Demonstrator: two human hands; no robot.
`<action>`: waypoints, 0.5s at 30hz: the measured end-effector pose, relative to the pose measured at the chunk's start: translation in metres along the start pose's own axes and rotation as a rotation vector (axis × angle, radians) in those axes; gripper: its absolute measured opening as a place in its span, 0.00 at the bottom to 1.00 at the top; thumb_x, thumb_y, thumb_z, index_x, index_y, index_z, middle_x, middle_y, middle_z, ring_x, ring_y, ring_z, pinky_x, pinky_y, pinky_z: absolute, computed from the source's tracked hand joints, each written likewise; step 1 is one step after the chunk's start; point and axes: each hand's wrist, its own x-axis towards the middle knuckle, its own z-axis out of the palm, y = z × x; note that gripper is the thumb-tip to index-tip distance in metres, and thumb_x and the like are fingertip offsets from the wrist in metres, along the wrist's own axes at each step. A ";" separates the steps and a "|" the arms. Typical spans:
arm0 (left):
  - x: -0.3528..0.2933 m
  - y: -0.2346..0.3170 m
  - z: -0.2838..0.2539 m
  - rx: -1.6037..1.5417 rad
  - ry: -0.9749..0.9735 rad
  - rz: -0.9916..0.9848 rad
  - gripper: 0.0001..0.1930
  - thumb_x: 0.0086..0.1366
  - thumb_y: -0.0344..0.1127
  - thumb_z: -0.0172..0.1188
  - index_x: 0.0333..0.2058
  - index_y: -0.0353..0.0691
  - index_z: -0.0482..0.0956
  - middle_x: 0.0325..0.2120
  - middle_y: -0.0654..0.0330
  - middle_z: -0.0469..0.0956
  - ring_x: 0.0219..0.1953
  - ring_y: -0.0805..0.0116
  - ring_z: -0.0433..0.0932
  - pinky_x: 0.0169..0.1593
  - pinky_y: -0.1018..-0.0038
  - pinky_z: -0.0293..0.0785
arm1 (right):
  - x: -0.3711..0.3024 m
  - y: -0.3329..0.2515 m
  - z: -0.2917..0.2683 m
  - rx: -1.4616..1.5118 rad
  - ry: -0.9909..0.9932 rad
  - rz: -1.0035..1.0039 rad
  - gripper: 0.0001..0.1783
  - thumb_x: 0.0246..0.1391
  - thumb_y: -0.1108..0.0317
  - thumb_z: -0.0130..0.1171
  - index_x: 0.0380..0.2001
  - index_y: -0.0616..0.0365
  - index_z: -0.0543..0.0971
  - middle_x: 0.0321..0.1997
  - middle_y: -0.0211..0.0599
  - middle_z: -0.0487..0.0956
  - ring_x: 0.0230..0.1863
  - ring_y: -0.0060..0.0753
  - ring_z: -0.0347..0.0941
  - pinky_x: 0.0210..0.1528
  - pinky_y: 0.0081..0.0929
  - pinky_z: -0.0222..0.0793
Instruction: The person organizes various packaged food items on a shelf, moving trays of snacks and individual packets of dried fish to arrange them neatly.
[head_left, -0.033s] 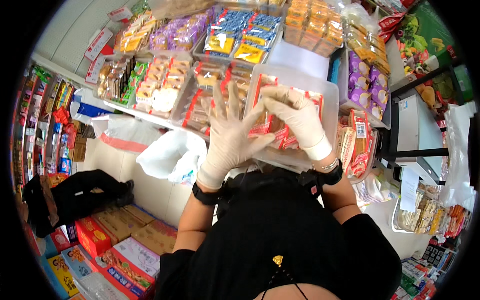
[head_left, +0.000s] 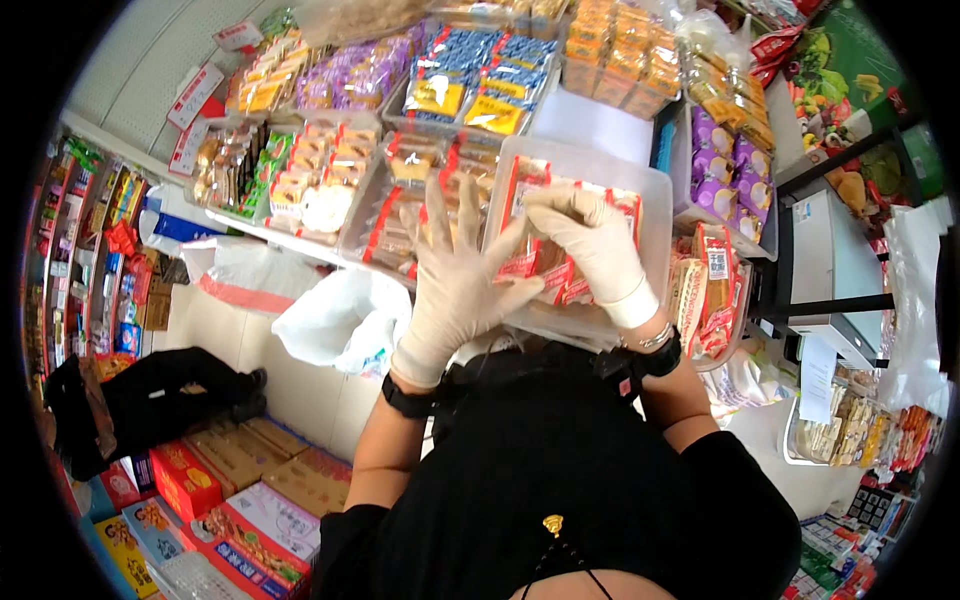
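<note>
Both my hands wear thin whitish gloves and hover over the near part of a display of packaged snacks. My left hand is open, palm down, its fingers spread wide and holding nothing. Bent into a pinch, my right hand has its fingertips up against the tip of a left finger; what they grip, if anything, is hidden. Beneath the right hand stands a clear plastic bin of snack packs in red-and-clear wrappers. A neighbouring bin of brown snack packs lies partly behind my left fingers.
Blue-and-yellow packs, purple packs and orange packs fill bins farther back. A white plastic bag hangs at the display's front edge. Cartons are stacked at lower left, near a person in dark trousers. A black-framed rack stands right.
The whole view has shifted very slightly. Both hands keep nearly the same pose, with the right fingers still pinched beside the left ones.
</note>
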 end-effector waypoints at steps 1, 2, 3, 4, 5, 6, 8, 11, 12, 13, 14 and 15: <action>-0.002 0.002 -0.001 0.037 -0.011 0.031 0.36 0.46 0.59 0.62 0.56 0.63 0.67 0.64 0.42 0.44 0.65 0.33 0.34 0.59 0.32 0.31 | -0.004 0.005 -0.004 -0.055 0.021 0.011 0.13 0.54 0.72 0.56 0.43 0.62 0.77 0.37 0.27 0.78 0.38 0.15 0.71 0.41 0.16 0.68; -0.005 0.002 0.002 0.073 -0.021 0.063 0.36 0.46 0.59 0.62 0.57 0.64 0.66 0.64 0.43 0.44 0.65 0.33 0.35 0.59 0.32 0.31 | -0.005 0.010 -0.009 0.026 0.005 0.079 0.10 0.54 0.72 0.55 0.40 0.63 0.77 0.37 0.28 0.78 0.39 0.15 0.71 0.42 0.16 0.67; -0.008 0.001 0.006 0.118 -0.023 0.089 0.36 0.46 0.59 0.62 0.57 0.65 0.66 0.64 0.44 0.43 0.65 0.33 0.36 0.59 0.32 0.31 | -0.009 0.006 -0.005 -0.040 0.038 0.126 0.09 0.55 0.72 0.55 0.39 0.64 0.77 0.36 0.29 0.77 0.38 0.17 0.72 0.43 0.17 0.68; -0.013 0.002 0.010 0.058 -0.061 0.081 0.37 0.47 0.59 0.62 0.58 0.66 0.64 0.64 0.46 0.45 0.65 0.33 0.39 0.58 0.31 0.31 | -0.015 0.010 -0.007 -0.014 0.058 0.118 0.10 0.55 0.72 0.54 0.39 0.64 0.77 0.37 0.30 0.77 0.39 0.18 0.72 0.44 0.19 0.69; -0.010 0.003 0.011 0.055 -0.085 0.110 0.37 0.47 0.58 0.61 0.59 0.67 0.62 0.63 0.46 0.47 0.64 0.35 0.42 0.58 0.31 0.34 | -0.018 0.017 -0.012 0.011 0.077 0.109 0.10 0.55 0.72 0.54 0.40 0.63 0.76 0.37 0.30 0.77 0.39 0.20 0.73 0.44 0.20 0.70; -0.012 0.006 0.012 0.046 -0.065 0.131 0.38 0.48 0.58 0.61 0.59 0.66 0.61 0.63 0.46 0.49 0.64 0.35 0.43 0.58 0.31 0.35 | -0.021 0.020 -0.014 0.080 0.094 0.131 0.10 0.55 0.72 0.54 0.40 0.63 0.76 0.37 0.31 0.77 0.39 0.21 0.73 0.45 0.21 0.71; -0.018 0.010 0.020 0.041 -0.047 0.168 0.39 0.47 0.57 0.62 0.59 0.63 0.61 0.62 0.44 0.50 0.64 0.35 0.43 0.58 0.33 0.37 | -0.026 0.025 -0.018 0.218 0.130 0.174 0.10 0.56 0.73 0.54 0.41 0.63 0.76 0.37 0.31 0.77 0.40 0.22 0.73 0.46 0.23 0.72; -0.010 0.013 0.032 0.045 -0.046 0.214 0.42 0.44 0.57 0.65 0.58 0.51 0.62 0.62 0.40 0.47 0.64 0.32 0.43 0.60 0.35 0.37 | -0.030 0.030 -0.022 0.312 0.146 0.161 0.09 0.56 0.73 0.54 0.40 0.62 0.76 0.38 0.31 0.77 0.41 0.23 0.73 0.45 0.24 0.72; -0.009 0.015 0.036 0.022 -0.050 0.223 0.42 0.45 0.57 0.64 0.58 0.48 0.63 0.62 0.39 0.47 0.64 0.31 0.42 0.59 0.35 0.36 | -0.029 0.035 -0.023 0.317 0.160 0.126 0.11 0.56 0.72 0.54 0.42 0.62 0.75 0.40 0.32 0.76 0.42 0.23 0.73 0.46 0.23 0.71; -0.010 0.017 0.039 -0.005 -0.068 0.228 0.42 0.45 0.58 0.64 0.57 0.46 0.63 0.62 0.38 0.47 0.64 0.31 0.42 0.59 0.34 0.36 | -0.031 0.033 -0.022 0.308 0.171 0.122 0.13 0.55 0.72 0.55 0.45 0.62 0.74 0.41 0.32 0.76 0.44 0.23 0.72 0.48 0.22 0.70; -0.005 0.018 0.039 0.003 -0.084 0.241 0.42 0.46 0.59 0.63 0.57 0.43 0.63 0.62 0.37 0.46 0.64 0.32 0.41 0.59 0.34 0.35 | -0.027 0.031 -0.023 0.329 0.150 0.103 0.14 0.55 0.73 0.55 0.46 0.62 0.73 0.42 0.32 0.76 0.44 0.22 0.72 0.49 0.21 0.69; -0.001 0.021 0.039 0.016 -0.085 0.248 0.42 0.46 0.59 0.63 0.57 0.43 0.63 0.62 0.37 0.46 0.64 0.32 0.40 0.59 0.34 0.35 | -0.029 0.031 -0.024 0.356 0.139 0.098 0.16 0.55 0.73 0.55 0.47 0.62 0.72 0.42 0.32 0.76 0.45 0.22 0.71 0.49 0.21 0.68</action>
